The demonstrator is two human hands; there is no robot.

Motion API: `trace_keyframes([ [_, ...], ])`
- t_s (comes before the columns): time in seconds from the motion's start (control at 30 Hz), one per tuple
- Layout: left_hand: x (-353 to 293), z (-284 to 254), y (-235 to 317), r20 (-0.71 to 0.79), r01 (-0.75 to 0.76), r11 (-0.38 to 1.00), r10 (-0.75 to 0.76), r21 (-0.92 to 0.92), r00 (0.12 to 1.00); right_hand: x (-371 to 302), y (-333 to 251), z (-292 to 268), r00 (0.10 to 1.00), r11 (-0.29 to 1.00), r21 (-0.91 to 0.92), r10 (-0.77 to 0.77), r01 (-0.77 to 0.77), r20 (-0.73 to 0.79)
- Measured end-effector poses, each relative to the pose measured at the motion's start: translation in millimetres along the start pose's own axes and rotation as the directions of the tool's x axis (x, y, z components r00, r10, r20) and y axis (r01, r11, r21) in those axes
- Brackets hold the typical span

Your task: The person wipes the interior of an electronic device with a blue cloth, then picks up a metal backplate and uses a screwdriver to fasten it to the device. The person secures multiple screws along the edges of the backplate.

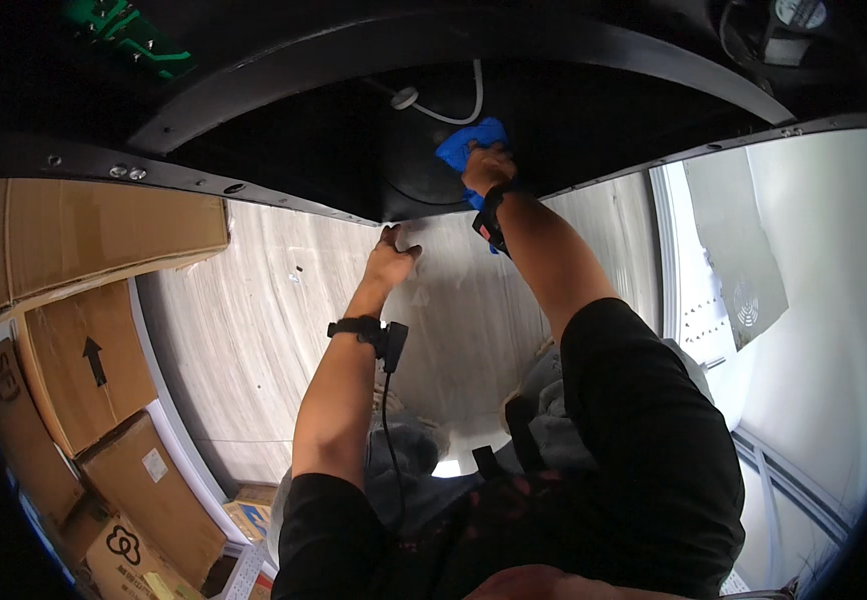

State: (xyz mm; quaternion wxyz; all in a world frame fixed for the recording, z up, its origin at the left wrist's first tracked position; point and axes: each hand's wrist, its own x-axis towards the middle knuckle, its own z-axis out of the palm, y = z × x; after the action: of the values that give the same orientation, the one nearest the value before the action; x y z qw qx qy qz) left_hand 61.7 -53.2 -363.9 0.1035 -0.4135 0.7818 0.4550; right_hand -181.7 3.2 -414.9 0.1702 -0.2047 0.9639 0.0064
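My right hand (pixel 489 168) reaches into a black metal cabinet (pixel 573 120), closed around a crumpled blue cloth (pixel 471 138). The cloth lies against the cabinet's dark inner surface, and part of it hangs below the hand. Lower and to the left, my left hand (pixel 390 264) is held with thumb and a finger apart, holding nothing I can see. Its fingertips are at the cabinet's front edge (pixel 293 208); whether they press on it I cannot tell. A white cable (pixel 478 92) and a round pale cap (pixel 404 98) show inside, beyond the cloth.
A grey curved bar (pixel 353 55) crosses the cabinet's interior. Green circuit boards (pixel 133 38) sit at its upper left. Cardboard boxes (pixel 93 360) are stacked on the left. At right stand white panels (pixel 813 260). Wood-look flooring (pixel 253 330) lies beneath; a cable (pixel 387 440) trails from my left wrist device.
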Motion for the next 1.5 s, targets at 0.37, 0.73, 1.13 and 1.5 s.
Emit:
trace_keyframes([
  [0.37,-38.8,-24.2,20.0,0.084,0.125,0.907,-0.099,-0.402,0.992,51.1,-10.7,-15.5,0.983,0.987,-0.097,-0.117,0.131,0.141],
  [0.73,-8.1,-1.1,-13.6,-0.078,0.019,0.872,-0.065,-0.49,0.995,-49.5,-10.2,-11.5,0.893,0.873,-0.207,-0.405,0.441,0.195],
  [1.13,-55.8,-39.8,35.7,-0.105,0.017,0.715,-0.125,-0.699,0.987,-27.1,-67.2,-1.5,0.792,0.768,-0.24,-0.611,0.594,0.003],
  [1.5,-83.6,-55.7,28.7,-0.245,-0.067,0.716,-0.147,-0.695,0.958,30.7,-108.5,-2.6,0.88,0.868,-0.15,-0.457,0.473,0.13],
])
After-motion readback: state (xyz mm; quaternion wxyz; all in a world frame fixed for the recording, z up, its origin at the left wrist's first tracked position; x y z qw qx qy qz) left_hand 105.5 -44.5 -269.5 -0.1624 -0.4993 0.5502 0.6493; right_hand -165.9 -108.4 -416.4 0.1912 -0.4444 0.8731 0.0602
